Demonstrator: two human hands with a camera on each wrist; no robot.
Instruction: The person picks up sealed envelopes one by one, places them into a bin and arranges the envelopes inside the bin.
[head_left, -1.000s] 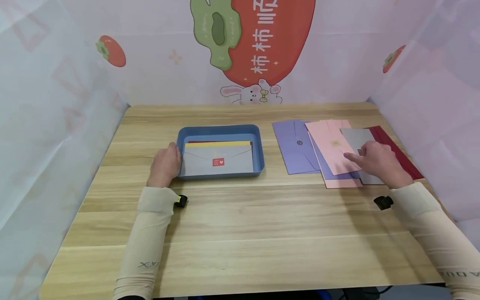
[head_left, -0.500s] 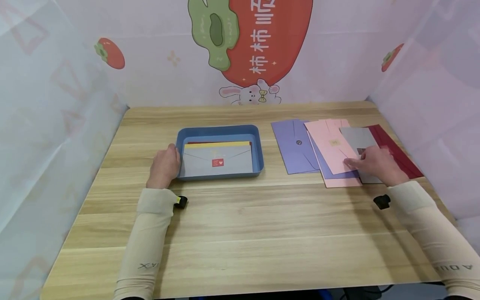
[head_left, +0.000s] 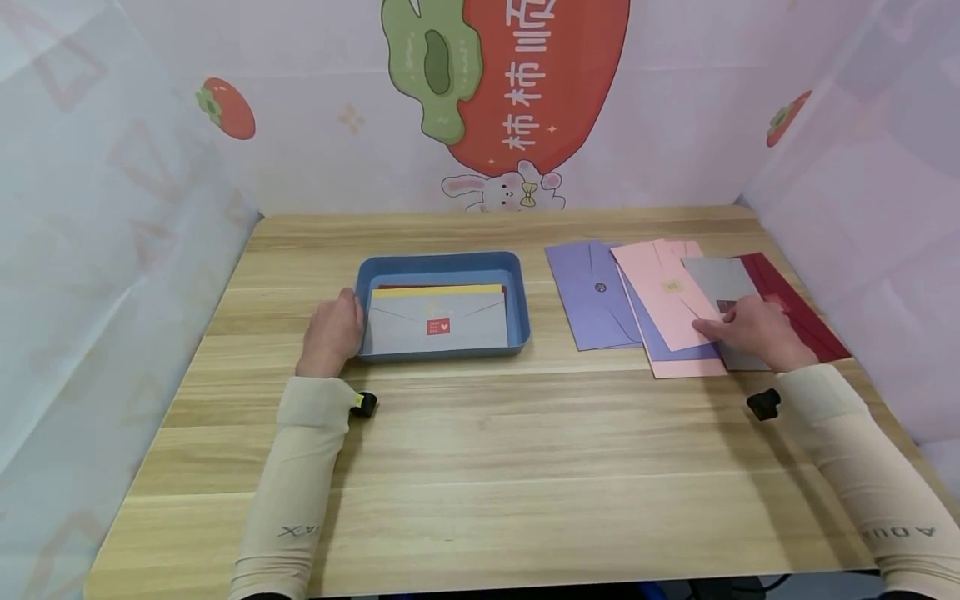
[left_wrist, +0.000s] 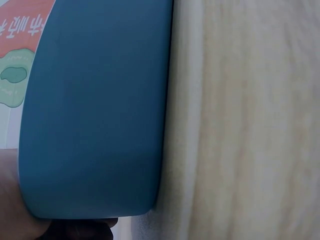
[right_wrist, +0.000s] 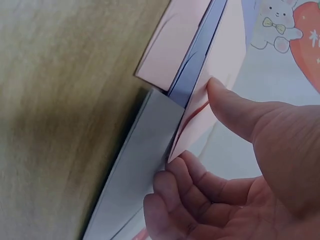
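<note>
My left hand (head_left: pixel 332 333) grips the left end of a blue rectangular tray (head_left: pixel 442 265); the left wrist view shows the tray's wall, with fingers at its lower end. Inside lies a grey envelope (head_left: pixel 397 333) with a red sticker, over yellow and dark red edges. At the right, my right hand (head_left: pixel 757 333) pinches the lower right corner of a pink envelope (head_left: pixel 652 287), its thumb (right_wrist: pixel 232 107) on the face and fingertips at the edge. Beneath that corner show a purple envelope, another pink one and a loose grey envelope (head_left: pixel 708 275).
Left of the pink envelope, a purple envelope (head_left: pixel 581 300) with a round dark seal lies on the wooden table (head_left: pixel 480 467). A dark red envelope (head_left: pixel 798 308) lies at the far right, partly under the grey one. Printed cloth walls (head_left: pixel 315 150) stand around the table.
My right hand has shifted slightly down, its fingers drawn in at the pink envelope's corner, uncovering the grey envelope's dark label. The left hand and tray have stayed in place.
</note>
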